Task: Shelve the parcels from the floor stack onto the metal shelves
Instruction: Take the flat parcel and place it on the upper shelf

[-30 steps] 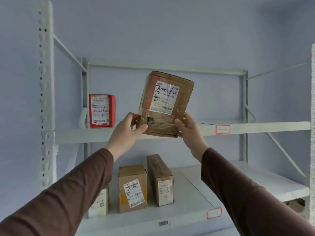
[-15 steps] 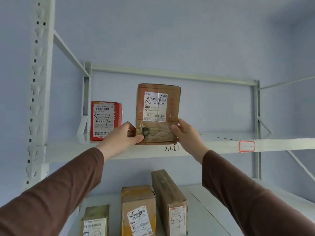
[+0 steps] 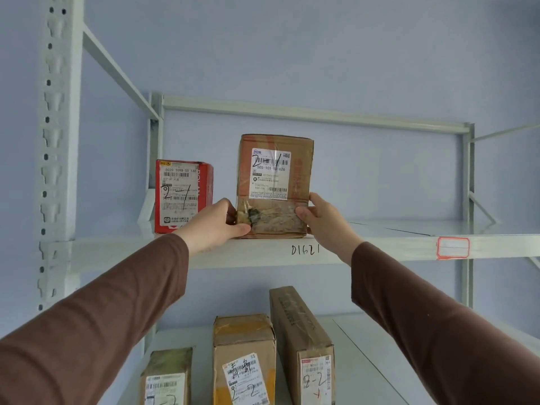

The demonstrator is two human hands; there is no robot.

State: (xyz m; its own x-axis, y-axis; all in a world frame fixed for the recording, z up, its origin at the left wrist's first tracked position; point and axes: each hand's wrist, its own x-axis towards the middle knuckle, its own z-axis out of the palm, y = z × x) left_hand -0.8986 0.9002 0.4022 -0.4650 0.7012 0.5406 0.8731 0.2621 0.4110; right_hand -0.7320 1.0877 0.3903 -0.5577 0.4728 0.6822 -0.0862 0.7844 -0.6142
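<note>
Item: brown parcel (image 3: 276,185), upright on the upper shelf (image 3: 380,248) near its front edge, just right of the red parcel (image 3: 182,197). Taped cardboard, dented; judged light, fairly stiff, tape maybe slick. Best held low at both sides, as now: left hand (image 3: 214,226) and right hand (image 3: 323,220) curl round its lower corners. Half a second ago it sat closer to the red parcel.
</note>
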